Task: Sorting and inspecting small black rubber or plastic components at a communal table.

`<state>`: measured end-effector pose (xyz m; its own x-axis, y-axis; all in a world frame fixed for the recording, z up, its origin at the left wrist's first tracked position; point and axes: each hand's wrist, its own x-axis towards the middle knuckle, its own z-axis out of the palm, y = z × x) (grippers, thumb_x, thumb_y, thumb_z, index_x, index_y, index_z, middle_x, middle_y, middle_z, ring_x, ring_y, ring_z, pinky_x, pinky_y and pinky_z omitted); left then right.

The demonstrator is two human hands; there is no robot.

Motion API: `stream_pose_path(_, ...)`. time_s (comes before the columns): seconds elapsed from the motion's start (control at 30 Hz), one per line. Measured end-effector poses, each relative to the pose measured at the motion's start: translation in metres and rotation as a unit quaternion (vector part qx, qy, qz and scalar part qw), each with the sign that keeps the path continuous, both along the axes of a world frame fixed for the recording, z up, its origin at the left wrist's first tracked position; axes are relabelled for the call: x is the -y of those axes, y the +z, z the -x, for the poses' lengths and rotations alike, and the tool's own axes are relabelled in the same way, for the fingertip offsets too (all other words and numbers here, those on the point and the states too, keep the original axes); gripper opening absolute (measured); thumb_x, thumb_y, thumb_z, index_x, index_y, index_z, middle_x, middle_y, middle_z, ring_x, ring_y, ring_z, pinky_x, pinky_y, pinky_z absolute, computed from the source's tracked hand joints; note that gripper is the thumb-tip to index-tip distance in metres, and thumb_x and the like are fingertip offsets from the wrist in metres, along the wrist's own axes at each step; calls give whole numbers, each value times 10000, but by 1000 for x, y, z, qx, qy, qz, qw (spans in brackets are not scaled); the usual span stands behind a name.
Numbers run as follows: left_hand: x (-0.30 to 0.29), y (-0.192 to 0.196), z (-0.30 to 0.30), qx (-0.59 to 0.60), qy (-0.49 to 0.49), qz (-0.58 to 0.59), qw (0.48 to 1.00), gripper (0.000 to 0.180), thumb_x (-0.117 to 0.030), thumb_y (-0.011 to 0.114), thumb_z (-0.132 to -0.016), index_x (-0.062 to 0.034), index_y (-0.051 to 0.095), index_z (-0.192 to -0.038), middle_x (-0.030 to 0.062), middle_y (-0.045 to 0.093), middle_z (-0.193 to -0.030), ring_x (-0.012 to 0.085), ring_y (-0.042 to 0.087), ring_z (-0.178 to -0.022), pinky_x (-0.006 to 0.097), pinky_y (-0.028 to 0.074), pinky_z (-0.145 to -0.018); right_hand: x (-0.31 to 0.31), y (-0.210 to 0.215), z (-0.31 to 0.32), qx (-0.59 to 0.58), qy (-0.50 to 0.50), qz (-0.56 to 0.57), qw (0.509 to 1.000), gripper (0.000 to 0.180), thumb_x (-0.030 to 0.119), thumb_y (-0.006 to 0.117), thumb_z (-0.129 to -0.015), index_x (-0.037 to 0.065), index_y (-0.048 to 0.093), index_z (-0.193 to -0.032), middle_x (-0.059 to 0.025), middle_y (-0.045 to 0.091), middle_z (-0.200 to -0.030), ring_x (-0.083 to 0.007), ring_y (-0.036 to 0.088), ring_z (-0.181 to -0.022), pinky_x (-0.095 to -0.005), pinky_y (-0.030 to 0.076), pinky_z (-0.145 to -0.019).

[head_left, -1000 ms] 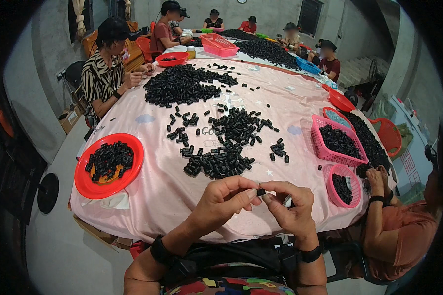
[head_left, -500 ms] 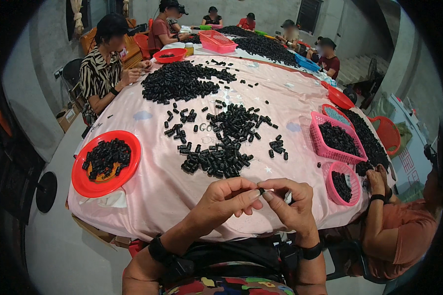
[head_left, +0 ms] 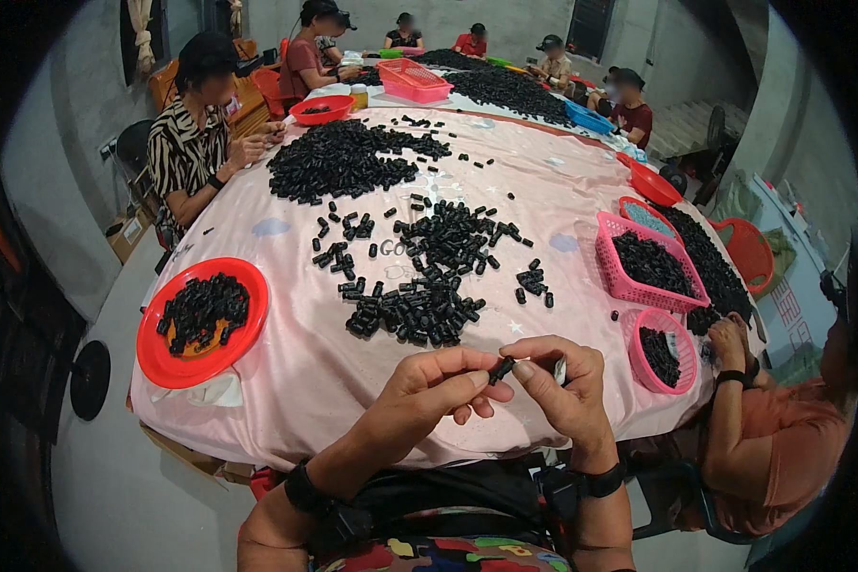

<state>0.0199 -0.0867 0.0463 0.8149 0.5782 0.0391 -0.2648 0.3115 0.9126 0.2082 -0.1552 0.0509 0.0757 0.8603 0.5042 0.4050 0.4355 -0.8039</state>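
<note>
Over the near edge of the cloth-covered table, my left hand (head_left: 429,391) and my right hand (head_left: 568,393) meet, both closed in a pinch. Between their fingertips is a small black cylindrical piece (head_left: 501,369), tilted. Something small and pale (head_left: 561,370) shows by my right fingers, too little of it to name. Just beyond my hands lies a loose heap of similar black cylinders (head_left: 415,315). To the left, a red round tray (head_left: 257,319) holds more black pieces.
On the right stand a pink rectangular basket (head_left: 603,262) and a pink round basket (head_left: 636,355), both with black parts. A co-worker's hands (head_left: 729,338) work beside them. Another person (head_left: 195,143) sits at the left, near a large black pile (head_left: 338,162). Pink cloth (head_left: 305,381) covers the table.
The black piece between my fingertips now shows more of its length and is tilted; my right fingertips have shifted slightly off it. The whole view has shifted a little.
</note>
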Motion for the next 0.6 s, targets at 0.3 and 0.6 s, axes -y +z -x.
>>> stream_pose_path(0.3, -2, -5, -1, -17, 4, -44, 999, 231, -135, 535, -927, 13, 574, -1100, 76, 659, -937, 57, 548, -755, 188, 441, -659, 3, 7, 8, 9, 26, 19, 999, 162, 79, 652, -834, 14, 676, -980, -65, 688, -754, -74, 570, -608, -217, 451, -565)
stream_pose_path(0.6, 3, -3, -1, 14, 11, -6, 1000, 231, -88, 524, -911, 23, 567, -1109, 125, 657, -970, 83, 565, -780, 201, 451, -665, 1, 2, 4, -40, 25, 15, 999, 158, 87, 646, -845, 20, 675, -986, -52, 689, -759, -74, 584, -649, -216, 442, -593)
